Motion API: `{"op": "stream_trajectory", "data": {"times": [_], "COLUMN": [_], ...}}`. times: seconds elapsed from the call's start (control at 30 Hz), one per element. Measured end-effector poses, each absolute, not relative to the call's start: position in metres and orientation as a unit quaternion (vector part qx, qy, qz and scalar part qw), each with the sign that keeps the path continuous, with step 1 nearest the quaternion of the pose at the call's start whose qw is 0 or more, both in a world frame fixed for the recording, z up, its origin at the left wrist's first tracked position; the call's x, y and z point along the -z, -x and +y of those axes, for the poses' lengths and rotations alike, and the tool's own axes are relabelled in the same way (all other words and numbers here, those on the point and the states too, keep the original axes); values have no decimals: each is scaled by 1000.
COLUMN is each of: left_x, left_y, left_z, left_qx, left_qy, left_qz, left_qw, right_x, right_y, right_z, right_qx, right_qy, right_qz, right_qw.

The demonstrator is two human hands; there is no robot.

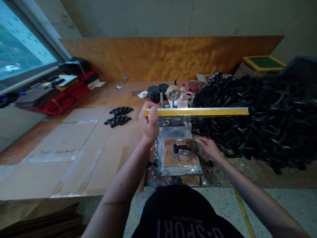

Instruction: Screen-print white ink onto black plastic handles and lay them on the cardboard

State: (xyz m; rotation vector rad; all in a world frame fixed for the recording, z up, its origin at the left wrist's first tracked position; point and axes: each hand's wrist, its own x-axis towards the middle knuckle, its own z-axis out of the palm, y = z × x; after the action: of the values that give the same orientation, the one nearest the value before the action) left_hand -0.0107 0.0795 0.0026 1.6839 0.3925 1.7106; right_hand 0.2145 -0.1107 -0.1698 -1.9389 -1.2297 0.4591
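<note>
My left hand is closed around the left end of a raised frame with a yellow edge, seen edge-on. Below the frame lies a flat base plate covered in clear tape. A black curved handle rests on the small block at its centre. Fingers stretched out, my right hand is at the plate's right edge, close to a big pile of black curved handles. Nothing shows in its fingers, whose tips are partly unclear. Two rows of black handles lie on flat cardboard to the left.
Behind the frame stand dark tubs, a tape roll and a bottle with a red cap. Red bundles sit at the far left by the window. A yellow-edged green screen lies at the back right.
</note>
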Motion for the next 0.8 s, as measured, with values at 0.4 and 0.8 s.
{"op": "stream_trajectory", "data": {"times": [0.4, 0.8], "left_x": [108, 123], "left_y": [83, 88], "left_z": [-16, -20], "left_qx": [-559, -559], "left_qy": [-665, -672], "left_qz": [198, 212], "left_qw": [453, 437], "right_x": [57, 30], "right_y": [-233, -187], "right_z": [-23, -2], "right_qx": [66, -24], "right_qy": [737, 751], "right_qz": [-601, -657], "right_qw": [302, -67]}}
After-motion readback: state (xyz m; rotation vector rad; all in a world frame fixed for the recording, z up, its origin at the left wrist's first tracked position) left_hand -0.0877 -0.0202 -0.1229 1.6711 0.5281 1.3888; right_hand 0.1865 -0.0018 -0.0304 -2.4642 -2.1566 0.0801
